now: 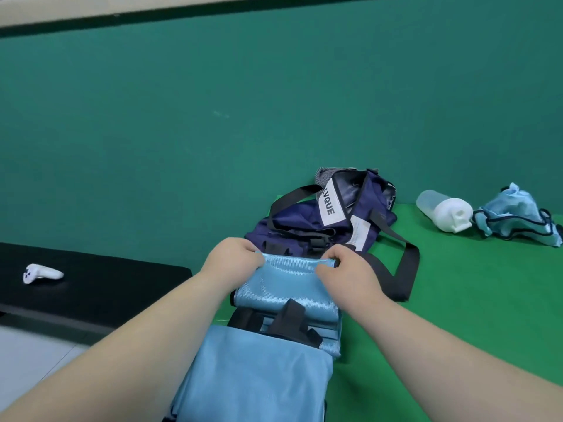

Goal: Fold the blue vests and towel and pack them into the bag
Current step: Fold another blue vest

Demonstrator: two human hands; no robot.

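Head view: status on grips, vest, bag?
Left grip and right grip pinch blue vest far edge, mid-fold. Just beyond, bag, nothing between. Far right, second vest crumpled.

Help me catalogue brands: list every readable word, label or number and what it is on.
"LVQUE": white stripe on the navy bag; earlier letters may be hidden.
White tag lower on the bag: print too blurred to read.
No text seen on the blue vest or the bottle.

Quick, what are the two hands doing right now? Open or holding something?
Left hand: closed, pinching the far edge of the blue vest.
Right hand: closed, pinching the same edge of the blue vest.
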